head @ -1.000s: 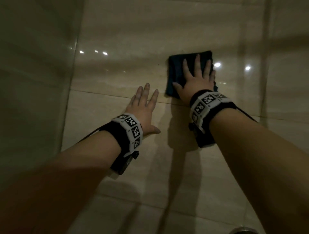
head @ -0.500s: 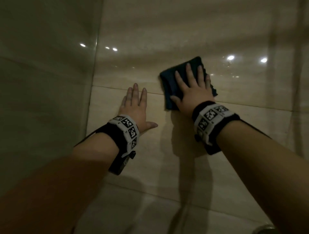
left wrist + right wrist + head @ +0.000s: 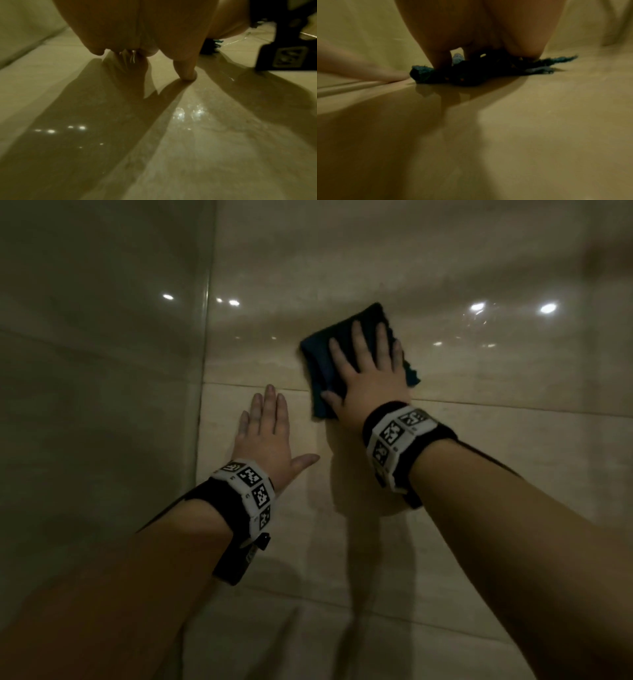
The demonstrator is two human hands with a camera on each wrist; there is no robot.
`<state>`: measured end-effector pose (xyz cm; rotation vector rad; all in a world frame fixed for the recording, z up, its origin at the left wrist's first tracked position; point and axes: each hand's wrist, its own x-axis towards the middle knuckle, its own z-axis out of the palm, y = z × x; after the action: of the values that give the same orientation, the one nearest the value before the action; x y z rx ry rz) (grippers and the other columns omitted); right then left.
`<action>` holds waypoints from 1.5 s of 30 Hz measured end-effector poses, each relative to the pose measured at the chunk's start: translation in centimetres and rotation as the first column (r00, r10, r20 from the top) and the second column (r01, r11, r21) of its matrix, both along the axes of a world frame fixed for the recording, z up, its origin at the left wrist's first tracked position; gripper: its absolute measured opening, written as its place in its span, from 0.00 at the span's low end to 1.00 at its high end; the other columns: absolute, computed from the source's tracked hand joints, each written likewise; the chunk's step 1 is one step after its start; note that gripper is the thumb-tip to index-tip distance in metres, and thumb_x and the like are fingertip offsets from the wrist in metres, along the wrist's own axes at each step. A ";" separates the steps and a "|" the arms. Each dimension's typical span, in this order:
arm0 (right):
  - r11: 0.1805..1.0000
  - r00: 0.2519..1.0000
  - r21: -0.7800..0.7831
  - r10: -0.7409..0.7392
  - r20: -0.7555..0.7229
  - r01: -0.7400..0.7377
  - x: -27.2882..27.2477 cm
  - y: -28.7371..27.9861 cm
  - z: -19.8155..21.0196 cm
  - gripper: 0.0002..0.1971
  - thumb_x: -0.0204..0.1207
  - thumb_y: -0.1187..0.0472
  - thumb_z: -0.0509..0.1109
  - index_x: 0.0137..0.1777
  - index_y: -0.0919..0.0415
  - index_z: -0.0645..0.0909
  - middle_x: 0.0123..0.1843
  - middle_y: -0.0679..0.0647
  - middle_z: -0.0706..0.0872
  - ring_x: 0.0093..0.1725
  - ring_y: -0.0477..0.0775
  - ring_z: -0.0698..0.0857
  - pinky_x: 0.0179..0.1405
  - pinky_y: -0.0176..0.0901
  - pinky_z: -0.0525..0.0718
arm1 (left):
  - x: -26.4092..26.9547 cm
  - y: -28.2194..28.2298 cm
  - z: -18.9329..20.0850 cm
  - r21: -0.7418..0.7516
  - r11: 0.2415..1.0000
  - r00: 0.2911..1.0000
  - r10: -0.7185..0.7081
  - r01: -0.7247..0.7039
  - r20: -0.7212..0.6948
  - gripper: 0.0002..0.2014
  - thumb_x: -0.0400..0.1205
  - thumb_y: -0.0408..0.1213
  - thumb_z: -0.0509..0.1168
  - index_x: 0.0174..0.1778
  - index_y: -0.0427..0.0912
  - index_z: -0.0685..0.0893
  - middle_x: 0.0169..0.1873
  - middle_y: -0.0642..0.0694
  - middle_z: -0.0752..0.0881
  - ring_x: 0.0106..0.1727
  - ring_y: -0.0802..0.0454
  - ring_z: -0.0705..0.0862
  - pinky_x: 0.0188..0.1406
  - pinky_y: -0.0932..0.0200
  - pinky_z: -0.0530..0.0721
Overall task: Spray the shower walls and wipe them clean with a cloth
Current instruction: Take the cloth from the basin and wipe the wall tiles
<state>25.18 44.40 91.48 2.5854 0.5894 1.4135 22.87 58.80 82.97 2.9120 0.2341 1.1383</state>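
Note:
A dark blue cloth (image 3: 320, 364) lies folded flat against the beige tiled shower wall (image 3: 479, 457). My right hand (image 3: 368, 371) presses on it with straight, spread fingers. In the right wrist view the cloth (image 3: 471, 75) bunches under those fingers. My left hand (image 3: 269, 429) rests flat on the wall below and to the left of the cloth, fingers straight and thumb out to the right. The left wrist view shows a fingertip (image 3: 187, 73) touching the glossy tile. No spray bottle is in view.
A second tiled wall (image 3: 96, 405) meets the wiped one at a corner (image 3: 205, 371) just left of my left hand. Tile joints run across the wall. Ceiling lights glint on the tiles (image 3: 544, 308).
My right hand and the cloth have slid slightly down and to the left along the wall. The left hand has stayed flat on the tile, its fingers drawn closer together.

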 end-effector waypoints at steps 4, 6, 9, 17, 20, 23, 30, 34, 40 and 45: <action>1.000 0.999 0.011 -0.009 -0.039 0.009 0.0 1.9 -0.9 0.39 0.80 0.37 0.52 0.82 0.47 0.35 0.84 0.56 0.30 0.81 0.67 0.31 0.80 0.64 0.33 | -0.2 1.4 -0.3 -0.038 0.999 1.000 0.017 -0.018 -0.012 0.49 0.79 0.65 0.50 0.81 0.36 0.32 0.81 0.41 0.30 0.84 0.41 0.35 0.83 0.46 0.42; 0.999 0.999 0.039 0.007 -0.052 -0.005 -0.1 3.0 0.1 0.40 0.80 0.37 0.54 0.83 0.47 0.35 0.84 0.56 0.30 0.81 0.67 0.31 0.80 0.65 0.34 | -0.3 2.0 0.0 -0.054 0.998 1.000 0.012 -0.012 0.002 0.47 0.80 0.63 0.51 0.81 0.37 0.33 0.82 0.41 0.31 0.84 0.41 0.35 0.84 0.45 0.42; 0.999 0.997 0.042 0.032 -0.071 -0.029 -0.4 4.3 1.4 0.38 0.80 0.36 0.52 0.83 0.47 0.38 0.84 0.55 0.31 0.81 0.67 0.31 0.80 0.64 0.33 | -0.3 2.8 0.7 -0.139 0.990 0.998 -0.014 0.021 0.055 0.45 0.81 0.59 0.53 0.82 0.39 0.36 0.83 0.42 0.34 0.84 0.41 0.36 0.84 0.46 0.43; 0.985 0.987 0.058 0.162 -0.027 -0.160 -1.2 2.6 3.3 0.33 0.77 0.57 0.64 0.81 0.45 0.58 0.85 0.55 0.48 0.83 0.63 0.49 0.80 0.57 0.51 | -1.9 3.0 5.1 -0.349 0.910 0.946 -0.119 0.225 0.300 0.38 0.82 0.44 0.61 0.83 0.43 0.46 0.81 0.40 0.55 0.80 0.40 0.58 0.78 0.50 0.60; 0.971 0.979 0.132 0.200 0.024 -0.202 -1.2 2.1 4.1 0.36 0.75 0.59 0.68 0.81 0.49 0.57 0.85 0.58 0.48 0.81 0.65 0.55 0.77 0.56 0.58 | -1.7 2.9 7.5 -0.359 0.890 0.929 -0.157 0.280 0.336 0.38 0.81 0.43 0.62 0.83 0.43 0.49 0.79 0.37 0.59 0.79 0.39 0.62 0.79 0.49 0.64; 0.958 0.976 0.189 0.215 0.025 -0.216 -1.2 2.1 4.9 0.43 0.72 0.57 0.73 0.83 0.51 0.50 0.84 0.59 0.52 0.80 0.65 0.57 0.76 0.55 0.62 | -1.4 2.4 9.3 -0.319 0.896 0.911 -0.184 0.310 0.370 0.37 0.80 0.43 0.64 0.82 0.42 0.54 0.75 0.35 0.67 0.73 0.38 0.70 0.72 0.47 0.73; 0.968 0.979 0.163 0.199 -0.035 -0.191 -1.4 2.0 6.1 0.43 0.72 0.54 0.74 0.82 0.52 0.53 0.81 0.61 0.58 0.78 0.66 0.59 0.76 0.54 0.62 | -1.2 1.6 11.3 -0.250 0.946 0.942 -0.124 0.207 0.311 0.30 0.78 0.44 0.68 0.73 0.35 0.69 0.70 0.34 0.72 0.67 0.38 0.77 0.62 0.49 0.77; 0.970 0.979 0.147 0.200 -0.032 -0.193 -1.1 1.8 6.0 0.42 0.72 0.53 0.73 0.82 0.53 0.54 0.81 0.60 0.58 0.78 0.65 0.59 0.76 0.55 0.64 | -1.2 1.7 11.5 -0.232 0.951 0.938 -0.121 0.204 0.325 0.27 0.76 0.44 0.70 0.68 0.36 0.72 0.68 0.35 0.73 0.65 0.38 0.78 0.58 0.49 0.78; 0.972 0.980 0.129 0.199 -0.019 -0.195 -1.0 1.6 6.1 0.42 0.72 0.51 0.73 0.82 0.52 0.54 0.80 0.60 0.59 0.77 0.65 0.60 0.75 0.54 0.63 | -1.1 1.3 11.2 -0.299 0.895 0.900 -0.207 0.332 0.383 0.22 0.79 0.39 0.66 0.66 0.34 0.70 0.61 0.35 0.81 0.59 0.40 0.81 0.47 0.55 0.76; 0.975 0.984 0.138 0.179 -0.015 -0.175 -1.1 1.5 5.9 0.43 0.71 0.49 0.73 0.82 0.50 0.53 0.81 0.58 0.59 0.78 0.64 0.59 0.75 0.56 0.63 | -1.5 1.4 11.2 -0.355 0.844 0.878 -0.246 0.402 0.409 0.24 0.80 0.39 0.66 0.71 0.37 0.69 0.66 0.37 0.80 0.65 0.42 0.80 0.56 0.56 0.77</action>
<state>24.13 45.91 97.35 2.7211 0.7705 1.5233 21.39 60.16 94.13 2.2075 -0.0261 1.3117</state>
